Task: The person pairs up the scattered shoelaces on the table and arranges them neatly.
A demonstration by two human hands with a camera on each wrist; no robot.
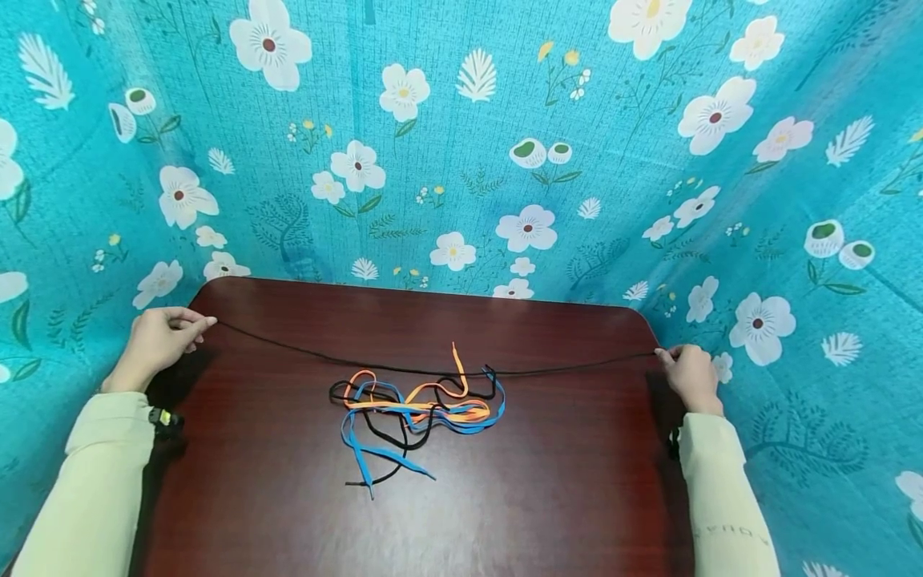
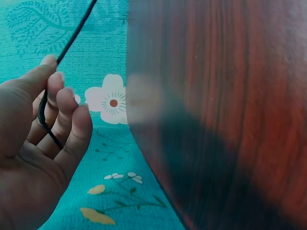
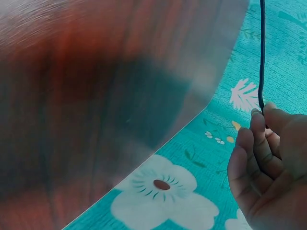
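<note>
A teal floral cloth (image 1: 461,144) fills the whole upper part of the head view and drapes down both sides, serving as backdrop around the dark reddish wooden table (image 1: 288,497) in the lower centre. Pale green sleeves (image 1: 94,489) enter from the lower left and lower right corners. The left hand (image 1: 160,340) sits at the table's upper left corner and the right hand (image 1: 691,375) at its right edge, well apart, so that the black lace (image 1: 433,372) between them runs almost straight across the table, sagging slightly in the middle. Each grip is closed on one end of that lace: in the left wrist view thumb and curled fingers (image 2: 67,120) pinch it, with the cord leaving toward the upper edge of the frame; in the right wrist view the fingertips (image 3: 256,129) pinch it the same way. Just below the stretched lace, at the table's centre, lies a tangle of laces (image 1: 418,413), blue, orange and black, loosely heaped together
</note>
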